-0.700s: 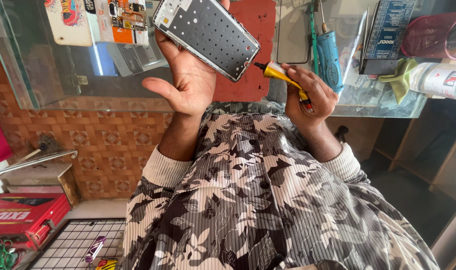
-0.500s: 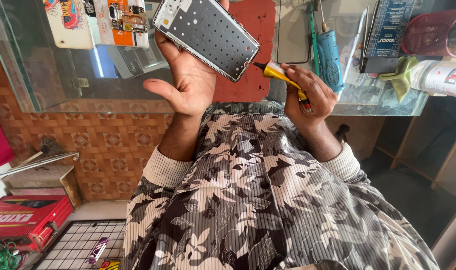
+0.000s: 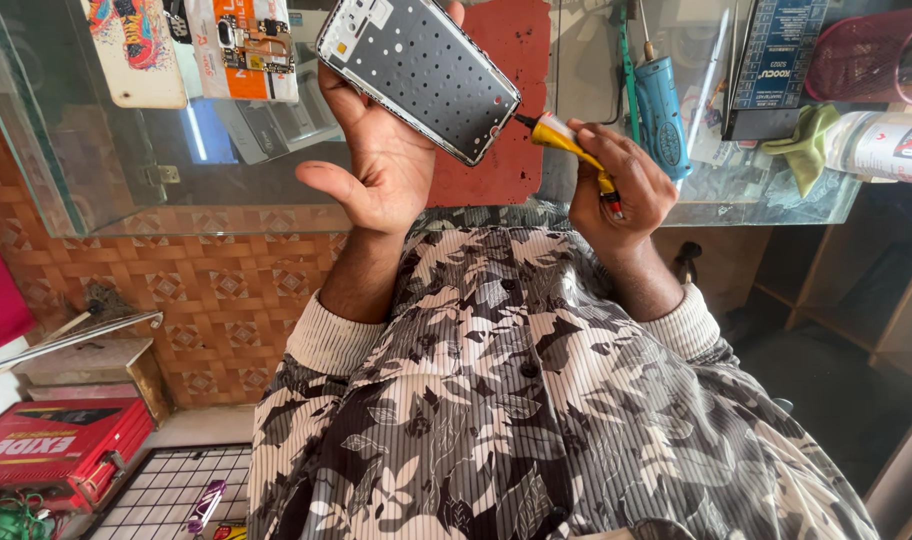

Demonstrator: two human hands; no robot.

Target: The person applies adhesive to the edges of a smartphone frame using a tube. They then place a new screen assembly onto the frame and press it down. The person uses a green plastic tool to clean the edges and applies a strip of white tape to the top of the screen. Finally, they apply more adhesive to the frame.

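1. Yellow was the handle of the small screwdriver (image 3: 574,150) that the right hand (image 3: 616,190) held at the upper middle of the frame, just right of centre; the fingers were pressed together around it, so the hand pinched the tool along its length.
2. The tool's dark tip pointed left and met the lower right edge of the phone frame (image 3: 421,75), a grey, dotted panel with a silver rim, at the top centre of the frame.
3. The left hand (image 3: 381,165) cradled that phone frame from behind: fingers wrapped up the back, palm open toward the camera, thumb spread out to the left and off the panel. Only one fingertip showed over the top edge.
4. So the phone frame sat above and to the left of the screwdriver grip, tilted with its lower corner dropping toward the tip, and tip and edge were touching.
5. To work that edge well, I judged the tip should stay square to the spot, with light pressure, and the left fingers should brace right behind the contact point so the thin panel did not flex or slip.
6. Behind both hands lay a glass counter (image 3: 96,150) with a red mat (image 3: 511,40) under the phone frame and a blue tool (image 3: 661,110) at the upper right.
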